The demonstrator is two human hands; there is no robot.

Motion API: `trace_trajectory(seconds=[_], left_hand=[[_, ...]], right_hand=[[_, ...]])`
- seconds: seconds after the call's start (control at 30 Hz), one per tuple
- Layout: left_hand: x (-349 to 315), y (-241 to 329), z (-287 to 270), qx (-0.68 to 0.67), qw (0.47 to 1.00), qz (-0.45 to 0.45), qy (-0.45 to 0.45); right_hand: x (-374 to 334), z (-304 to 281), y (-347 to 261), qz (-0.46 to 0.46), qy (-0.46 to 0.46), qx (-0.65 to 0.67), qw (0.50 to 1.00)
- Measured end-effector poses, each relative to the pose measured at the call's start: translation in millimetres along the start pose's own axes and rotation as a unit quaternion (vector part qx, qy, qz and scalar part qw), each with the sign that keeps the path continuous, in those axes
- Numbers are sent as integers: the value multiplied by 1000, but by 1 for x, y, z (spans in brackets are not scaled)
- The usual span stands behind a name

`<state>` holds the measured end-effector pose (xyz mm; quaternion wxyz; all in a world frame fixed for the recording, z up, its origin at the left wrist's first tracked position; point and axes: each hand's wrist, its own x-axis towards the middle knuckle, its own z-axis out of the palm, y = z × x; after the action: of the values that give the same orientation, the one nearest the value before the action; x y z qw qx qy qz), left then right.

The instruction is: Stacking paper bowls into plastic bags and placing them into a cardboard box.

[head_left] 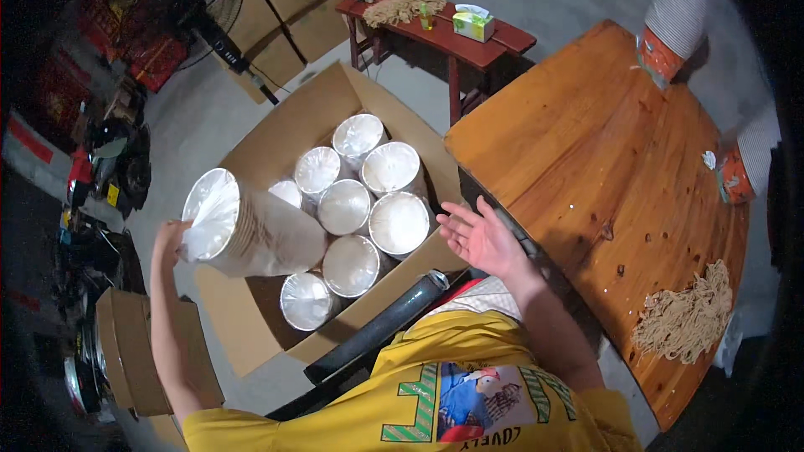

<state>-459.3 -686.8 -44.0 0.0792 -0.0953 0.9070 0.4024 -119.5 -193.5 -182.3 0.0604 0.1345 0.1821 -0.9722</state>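
Note:
My left hand (173, 238) grips the gathered plastic at the end of a wrapped stack of paper cups (251, 226). This stack lies tilted over the left side of a large open cardboard box (343, 88), its far end above the box. Inside the box several more plastic-wrapped cup stacks (344, 208) stand upright, close together, with their round ends facing up. Over the box's right edge my right hand (484, 238) is held palm up, fingers spread, with nothing in it.
A wooden table (578, 167) at the right carries a heap of tan strings (685, 311) and two tall cup stacks (678, 4). Behind the box stand a red bench (410, 25) with a tissue box (474, 23) and a black fan (213, 38). Another carton (155, 351) sits lower left.

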Motion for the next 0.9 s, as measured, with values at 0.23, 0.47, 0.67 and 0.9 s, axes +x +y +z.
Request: trace_trajectory(seconds=[0.23, 0.47, 0.67, 0.9], left_hand=[[125, -156, -45, -122, 986, -81, 73], [106, -170, 42, -191, 979, -69, -26], [114, -209, 62, -232, 962, -8, -147], [86, -234, 189, -117, 989, 45, -82]], right_hand=[[-2, -16, 11, 13, 6, 19, 1000], [2, -26, 15, -12, 74, -10, 997], [2, -16, 21, 3, 115, -43, 992], [-10, -37, 23, -15, 201, -50, 978]])
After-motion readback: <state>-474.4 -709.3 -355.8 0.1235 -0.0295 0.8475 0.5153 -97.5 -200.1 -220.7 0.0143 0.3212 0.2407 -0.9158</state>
